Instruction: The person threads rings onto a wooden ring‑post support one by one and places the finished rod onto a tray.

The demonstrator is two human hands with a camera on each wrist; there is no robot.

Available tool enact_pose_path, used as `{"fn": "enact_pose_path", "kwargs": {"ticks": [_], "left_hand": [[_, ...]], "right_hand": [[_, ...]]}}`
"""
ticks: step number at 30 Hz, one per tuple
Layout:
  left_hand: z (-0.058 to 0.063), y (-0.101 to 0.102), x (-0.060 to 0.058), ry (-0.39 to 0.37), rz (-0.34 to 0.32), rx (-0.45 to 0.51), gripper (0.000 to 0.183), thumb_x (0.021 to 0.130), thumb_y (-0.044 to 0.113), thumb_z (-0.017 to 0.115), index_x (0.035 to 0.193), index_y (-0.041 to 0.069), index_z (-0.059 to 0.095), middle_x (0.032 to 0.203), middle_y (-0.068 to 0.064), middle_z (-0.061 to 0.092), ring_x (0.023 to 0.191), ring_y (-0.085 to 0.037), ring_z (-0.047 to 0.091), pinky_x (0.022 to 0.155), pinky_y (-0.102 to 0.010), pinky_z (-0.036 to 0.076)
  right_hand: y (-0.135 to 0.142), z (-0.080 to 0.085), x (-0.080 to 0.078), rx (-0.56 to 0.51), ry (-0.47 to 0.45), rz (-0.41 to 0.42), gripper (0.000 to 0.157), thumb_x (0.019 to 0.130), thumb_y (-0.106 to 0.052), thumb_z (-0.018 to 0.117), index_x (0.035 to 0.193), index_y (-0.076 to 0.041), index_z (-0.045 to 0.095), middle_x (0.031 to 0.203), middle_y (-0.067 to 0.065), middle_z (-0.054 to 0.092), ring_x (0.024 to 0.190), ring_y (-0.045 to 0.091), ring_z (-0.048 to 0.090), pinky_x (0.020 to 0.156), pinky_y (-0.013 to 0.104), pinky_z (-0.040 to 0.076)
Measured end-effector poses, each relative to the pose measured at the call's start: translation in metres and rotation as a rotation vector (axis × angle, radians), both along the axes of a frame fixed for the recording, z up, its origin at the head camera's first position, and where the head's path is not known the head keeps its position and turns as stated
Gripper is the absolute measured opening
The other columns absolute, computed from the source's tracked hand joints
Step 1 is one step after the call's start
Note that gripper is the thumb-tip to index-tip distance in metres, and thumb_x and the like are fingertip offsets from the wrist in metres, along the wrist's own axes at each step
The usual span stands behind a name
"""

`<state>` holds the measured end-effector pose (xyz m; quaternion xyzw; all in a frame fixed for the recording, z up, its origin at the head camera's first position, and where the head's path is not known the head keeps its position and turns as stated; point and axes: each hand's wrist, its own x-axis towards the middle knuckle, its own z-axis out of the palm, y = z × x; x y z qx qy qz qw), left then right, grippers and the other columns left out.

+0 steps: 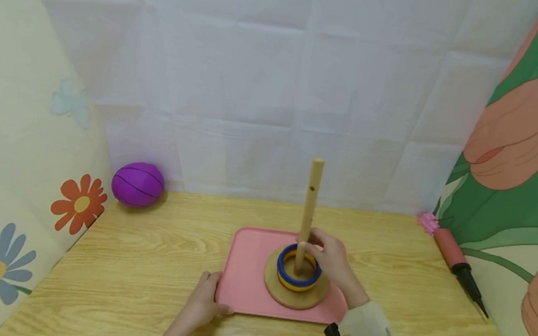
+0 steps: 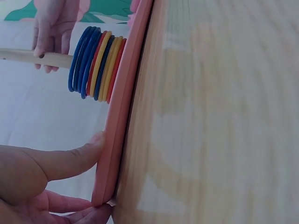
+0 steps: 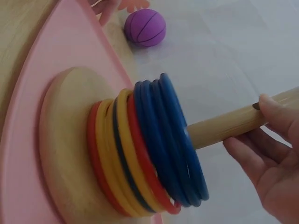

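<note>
A wooden post (image 1: 311, 204) stands upright from a round wooden base (image 3: 65, 154) on a pink tray (image 1: 245, 274). Blue, yellow and red rings (image 3: 168, 144) are stacked around its lower part, the uppermost ones blue. My right hand (image 1: 330, 258) holds the post just above the stack; in the right wrist view thumb and fingers (image 3: 243, 156) lie on opposite sides of the wood. At the tray's near left corner, my left hand (image 1: 205, 300) grips the rim, thumb (image 2: 77, 158) on the inner side and the other fingers around the outside.
The tray rests on a wood-grain table (image 1: 157, 265). A purple ball (image 1: 138, 184) with black lines sits at the back left. Along the right edge lies a red and black hand pump (image 1: 453, 250), with a small pink object (image 1: 428, 223) by it. A white sheet (image 1: 255, 107) hangs behind.
</note>
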<state>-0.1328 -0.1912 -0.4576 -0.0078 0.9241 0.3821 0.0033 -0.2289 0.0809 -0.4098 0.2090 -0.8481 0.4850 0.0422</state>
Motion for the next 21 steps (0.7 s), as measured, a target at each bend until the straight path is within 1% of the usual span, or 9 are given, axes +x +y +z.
{"fn": "enact_pose_path", "kwargs": {"ticks": [6, 13, 17, 21], "left_hand": [[-0.0002, -0.0018, -0.0004, 0.010, 0.002, -0.011, 0.082, 0.063, 0.002, 0.087, 0.130, -0.019, 0.044, 0.106, -0.021, 0.051, 0.097, -0.031, 0.056, 0.092, -0.049, 0.050], [-0.0004, -0.0011, -0.0041, 0.005, -0.002, 0.001, 0.081, 0.063, 0.002, 0.087, 0.130, -0.019, 0.045, 0.106, -0.021, 0.051, 0.098, -0.031, 0.056, 0.094, -0.050, 0.049], [-0.0007, -0.0024, -0.0035, 0.013, -0.003, 0.011, 0.080, 0.063, 0.001, 0.087, 0.129, -0.018, 0.046, 0.105, -0.020, 0.050, 0.097, -0.030, 0.055, 0.092, -0.048, 0.049], [-0.0012, -0.0031, -0.0022, 0.006, -0.014, 0.032, 0.080, 0.063, 0.001, 0.086, 0.130, -0.018, 0.045, 0.105, -0.020, 0.048, 0.095, -0.028, 0.053, 0.090, -0.045, 0.049]], "right_hand": [[-0.0031, -0.0019, -0.0002, 0.012, 0.030, -0.017, 0.020, 0.092, -0.016, 0.064, 0.110, -0.010, 0.069, 0.104, 0.009, 0.074, 0.103, 0.027, 0.069, 0.091, 0.042, 0.057], [-0.0020, -0.0017, -0.0012, -0.002, 0.017, -0.017, 0.020, 0.092, -0.013, 0.063, 0.111, -0.010, 0.069, 0.105, 0.010, 0.074, 0.103, 0.027, 0.069, 0.087, 0.040, 0.059], [-0.0031, -0.0025, -0.0016, 0.005, 0.024, -0.007, 0.019, 0.092, -0.013, 0.063, 0.110, -0.009, 0.069, 0.105, 0.010, 0.074, 0.104, 0.028, 0.069, 0.089, 0.041, 0.058], [-0.0027, -0.0022, -0.0003, -0.002, 0.000, -0.004, 0.019, 0.092, -0.014, 0.063, 0.110, -0.010, 0.069, 0.105, 0.009, 0.073, 0.106, 0.028, 0.068, 0.091, 0.042, 0.057]]}}
